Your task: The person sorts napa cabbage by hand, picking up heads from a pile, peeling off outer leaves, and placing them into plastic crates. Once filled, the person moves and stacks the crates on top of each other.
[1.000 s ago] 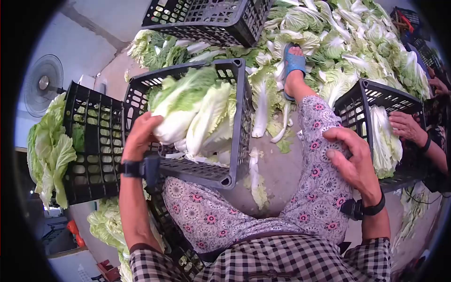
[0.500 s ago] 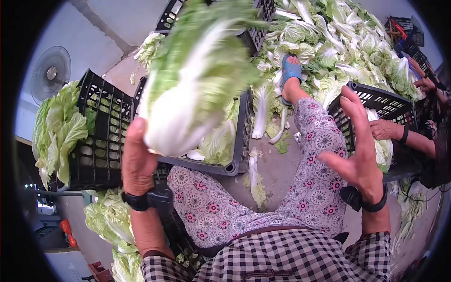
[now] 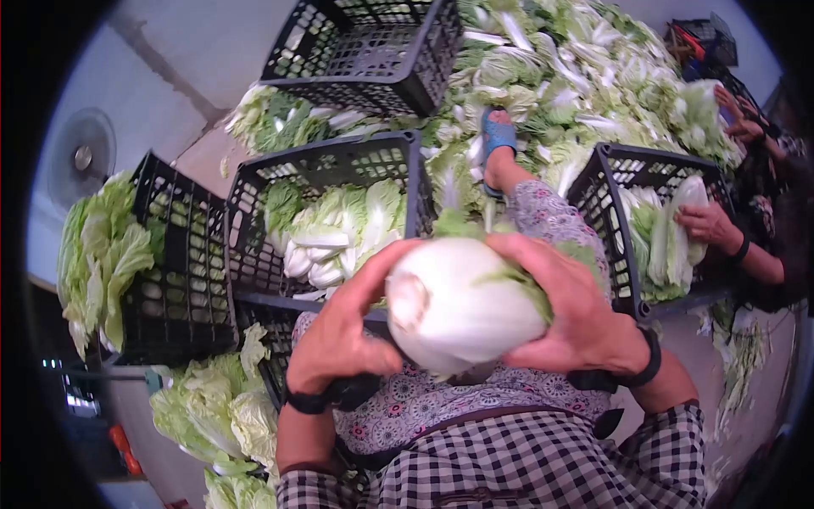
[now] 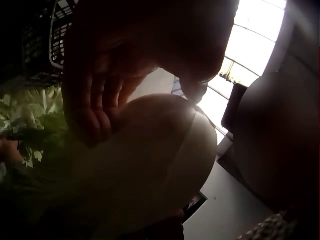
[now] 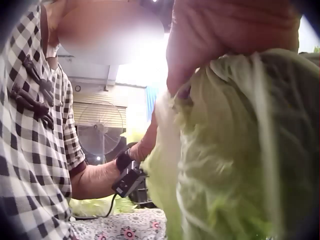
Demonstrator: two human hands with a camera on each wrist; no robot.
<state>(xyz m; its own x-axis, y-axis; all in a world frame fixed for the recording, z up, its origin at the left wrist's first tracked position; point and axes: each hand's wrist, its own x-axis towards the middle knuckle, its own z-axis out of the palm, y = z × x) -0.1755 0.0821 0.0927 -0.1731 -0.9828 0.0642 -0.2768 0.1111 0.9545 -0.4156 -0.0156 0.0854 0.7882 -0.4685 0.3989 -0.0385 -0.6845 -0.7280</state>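
- since the earlier frame, we have brought the cabbage [image 3: 466,305] down over our lap [image 3: 458,399], and our right hand [image 3: 577,318] has come in to meet it.
- we hold it between both hands, its pale base turned toward our left hand [image 3: 343,327].
- our left hand is curved round the base end, fingers above and thumb below.
- our right hand grips the other side, fingers over the top, thumb underneath.
- beyond our left hand we see the near crate [image 3: 339,161] with more heads inside; left of it stands the side crate [image 3: 182,271].
- beyond our right hand, another person's hand [image 3: 710,227] touches a head in the right crate [image 3: 606,242], with the heap [image 3: 585,68] farther off.
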